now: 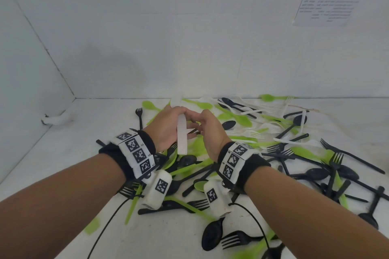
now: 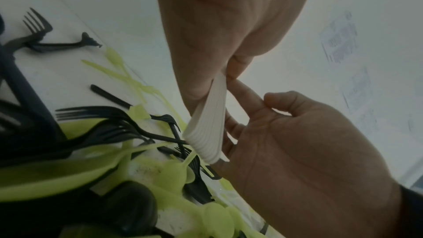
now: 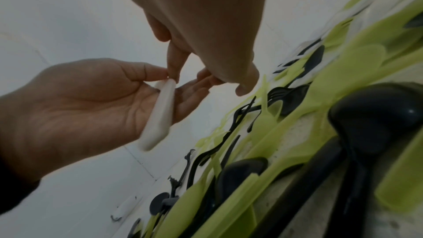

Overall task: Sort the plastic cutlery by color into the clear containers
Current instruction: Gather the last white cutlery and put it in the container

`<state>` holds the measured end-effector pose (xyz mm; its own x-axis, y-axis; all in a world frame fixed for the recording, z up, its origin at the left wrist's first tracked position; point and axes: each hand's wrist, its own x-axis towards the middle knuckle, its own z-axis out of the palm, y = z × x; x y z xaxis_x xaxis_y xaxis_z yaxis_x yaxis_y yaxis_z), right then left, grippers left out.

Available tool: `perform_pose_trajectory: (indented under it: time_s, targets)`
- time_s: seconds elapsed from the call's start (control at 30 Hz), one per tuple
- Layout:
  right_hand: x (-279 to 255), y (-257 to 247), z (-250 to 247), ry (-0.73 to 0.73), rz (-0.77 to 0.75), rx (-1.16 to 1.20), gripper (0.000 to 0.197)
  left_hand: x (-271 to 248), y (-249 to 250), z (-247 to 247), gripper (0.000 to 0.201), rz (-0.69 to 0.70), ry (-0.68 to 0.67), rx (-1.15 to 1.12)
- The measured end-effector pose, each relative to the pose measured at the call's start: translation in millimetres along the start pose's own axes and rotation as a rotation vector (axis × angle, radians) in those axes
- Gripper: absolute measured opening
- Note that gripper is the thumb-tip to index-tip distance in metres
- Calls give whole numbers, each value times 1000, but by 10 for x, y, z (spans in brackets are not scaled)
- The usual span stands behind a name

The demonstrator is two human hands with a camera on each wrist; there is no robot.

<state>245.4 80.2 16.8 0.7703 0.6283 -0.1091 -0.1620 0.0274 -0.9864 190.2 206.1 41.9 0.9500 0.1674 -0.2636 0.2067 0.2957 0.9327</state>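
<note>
White cutlery stack, light, stiff and slippery, sat pinched in the left hand; the right hand steadied it with loose fingers, best held mid-handle.

Both forearms reach forward and angle in so the hands meet in the middle, raised above the table. Each wrist has a black band with white marker tags and a small white camera pod hanging underneath. Left hand is palm-in, thumb and fingers pinching the top of a stack of white cutlery that hangs straight down. Right hand faces it, fingers loosely curled, fingertips touching the stack's top.
</note>
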Motion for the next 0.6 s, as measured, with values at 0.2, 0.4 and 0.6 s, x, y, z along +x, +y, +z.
perform_pose_trajectory:
  time_s: [0.2, 0.4, 0.6]
  targets:
    - [194, -121, -218, 107, 90, -223, 45, 170, 7, -71, 22, -60, 328, 143]
    - [827, -55, -629, 142, 85, -888, 24, 313, -21, -297, 23, -34, 190, 781]
    - [1310, -70, -695, 15, 111, -1517, 45, 408, -3, -390, 26, 24, 25, 1132]
